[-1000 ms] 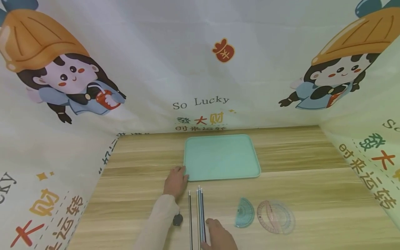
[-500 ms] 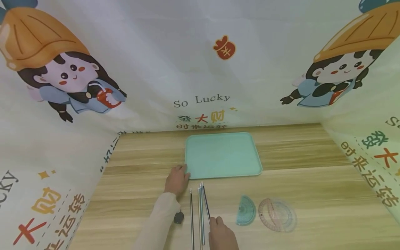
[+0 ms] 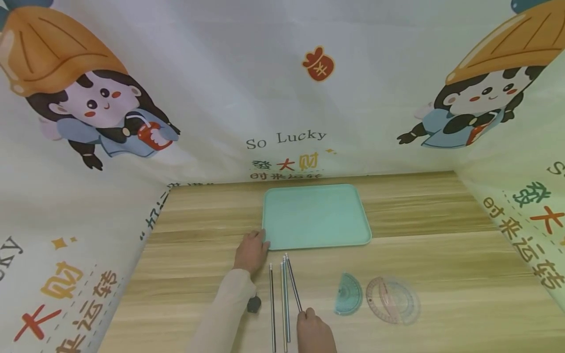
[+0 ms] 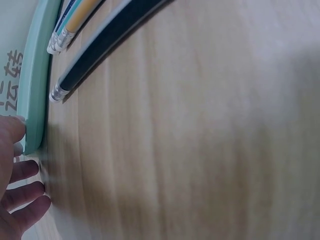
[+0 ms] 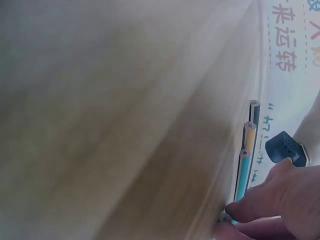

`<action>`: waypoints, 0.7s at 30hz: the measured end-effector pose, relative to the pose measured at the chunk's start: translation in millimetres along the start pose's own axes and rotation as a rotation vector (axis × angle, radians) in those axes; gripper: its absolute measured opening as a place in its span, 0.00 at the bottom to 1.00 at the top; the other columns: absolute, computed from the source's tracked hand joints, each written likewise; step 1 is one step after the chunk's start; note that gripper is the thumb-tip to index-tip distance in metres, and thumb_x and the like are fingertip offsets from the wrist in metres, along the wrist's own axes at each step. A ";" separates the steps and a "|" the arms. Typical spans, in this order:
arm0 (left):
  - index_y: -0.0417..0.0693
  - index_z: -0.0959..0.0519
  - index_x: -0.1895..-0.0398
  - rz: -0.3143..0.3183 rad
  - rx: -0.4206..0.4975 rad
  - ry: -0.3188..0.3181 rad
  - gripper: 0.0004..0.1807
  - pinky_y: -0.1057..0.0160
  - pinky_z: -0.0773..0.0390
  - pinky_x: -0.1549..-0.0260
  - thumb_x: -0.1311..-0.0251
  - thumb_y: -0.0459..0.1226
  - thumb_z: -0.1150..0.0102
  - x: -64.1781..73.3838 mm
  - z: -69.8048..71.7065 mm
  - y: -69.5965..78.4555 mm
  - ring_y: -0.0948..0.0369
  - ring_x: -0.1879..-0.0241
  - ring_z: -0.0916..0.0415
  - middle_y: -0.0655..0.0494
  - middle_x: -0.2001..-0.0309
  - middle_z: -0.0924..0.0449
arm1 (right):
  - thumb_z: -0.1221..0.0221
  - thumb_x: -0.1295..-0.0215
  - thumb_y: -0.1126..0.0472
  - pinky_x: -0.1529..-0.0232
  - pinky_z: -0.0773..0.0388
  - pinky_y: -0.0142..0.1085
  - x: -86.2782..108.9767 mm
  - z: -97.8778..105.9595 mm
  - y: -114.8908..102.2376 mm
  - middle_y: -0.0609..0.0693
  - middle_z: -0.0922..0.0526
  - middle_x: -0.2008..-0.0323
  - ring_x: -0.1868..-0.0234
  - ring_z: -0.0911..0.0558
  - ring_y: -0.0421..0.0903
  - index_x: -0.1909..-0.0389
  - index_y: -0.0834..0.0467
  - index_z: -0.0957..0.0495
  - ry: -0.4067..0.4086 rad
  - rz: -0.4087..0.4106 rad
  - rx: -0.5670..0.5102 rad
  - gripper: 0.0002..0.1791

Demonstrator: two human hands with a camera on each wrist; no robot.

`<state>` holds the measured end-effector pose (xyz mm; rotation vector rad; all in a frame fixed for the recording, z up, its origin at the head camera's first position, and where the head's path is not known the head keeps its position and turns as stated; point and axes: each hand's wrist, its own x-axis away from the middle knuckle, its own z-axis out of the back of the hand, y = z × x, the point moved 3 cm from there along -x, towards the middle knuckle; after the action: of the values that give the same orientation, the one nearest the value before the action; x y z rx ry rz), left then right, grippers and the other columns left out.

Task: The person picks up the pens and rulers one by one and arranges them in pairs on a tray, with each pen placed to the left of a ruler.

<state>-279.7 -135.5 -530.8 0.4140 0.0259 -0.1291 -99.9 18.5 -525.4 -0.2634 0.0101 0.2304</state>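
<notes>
My left hand (image 3: 251,252) grips the near left corner of a mint-green tray (image 3: 317,218). In the left wrist view, the thumb lies against the tray's rim (image 4: 37,85) and the other fingers spread beyond the corner. My right hand (image 3: 315,333) pinches a dark blue pencil (image 3: 293,282) near its lower end; the pencil slants, its eraser end close to the other pencils' tops. Left of it lie a teal pencil (image 3: 287,311), a yellow pencil (image 4: 80,15) and, slightly apart, a black pencil (image 3: 272,304). In the right wrist view, fingertips partly hide the held pencil's end (image 5: 225,217).
A teal half-round protractor (image 3: 348,294) lies right of my right hand. Farther right, a clear pink protractor (image 3: 380,300) overlaps a clear bluish one (image 3: 408,301). Printed cloth walls (image 3: 212,98) enclose the wooden table (image 3: 198,220) at the back and sides.
The dark blue pencil has swung from alongside the other pencils to a slant, its lower end drawn right by my right hand. My left hand stays at the tray corner.
</notes>
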 end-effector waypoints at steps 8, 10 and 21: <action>0.39 0.32 0.36 0.010 0.001 -0.001 0.25 0.47 0.28 0.40 0.31 0.42 0.52 0.1 0.5 2.1 0.45 0.38 0.32 0.39 0.39 0.29 | 0.32 0.52 0.68 0.84 0.23 0.27 -4.7 2.0 0.6 0.54 0.27 0.80 0.84 0.24 0.42 0.71 0.69 0.21 0.003 -0.052 0.007 0.09; 0.39 0.32 0.35 0.013 0.004 -0.006 0.25 0.47 0.29 0.39 0.31 0.42 0.52 0.5 0.4 2.1 0.45 0.38 0.32 0.39 0.39 0.29 | 0.32 0.54 0.69 0.84 0.23 0.28 -5.5 2.9 0.5 0.54 0.27 0.81 0.85 0.25 0.42 0.72 0.69 0.22 -0.021 -0.080 -0.019 0.10; 0.39 0.32 0.36 0.005 0.001 -0.007 0.25 0.47 0.29 0.39 0.31 0.42 0.52 1.5 -0.6 1.0 0.45 0.38 0.32 0.39 0.39 0.29 | 0.41 0.52 0.72 0.79 0.19 0.37 -12.7 0.5 13.6 0.56 0.25 0.82 0.81 0.21 0.50 0.76 0.69 0.24 -0.068 -0.258 -0.221 0.03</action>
<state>-278.1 -134.6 -531.0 0.4150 0.0181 -0.1258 -115.4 28.6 -527.9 -0.4730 -0.1165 -0.0171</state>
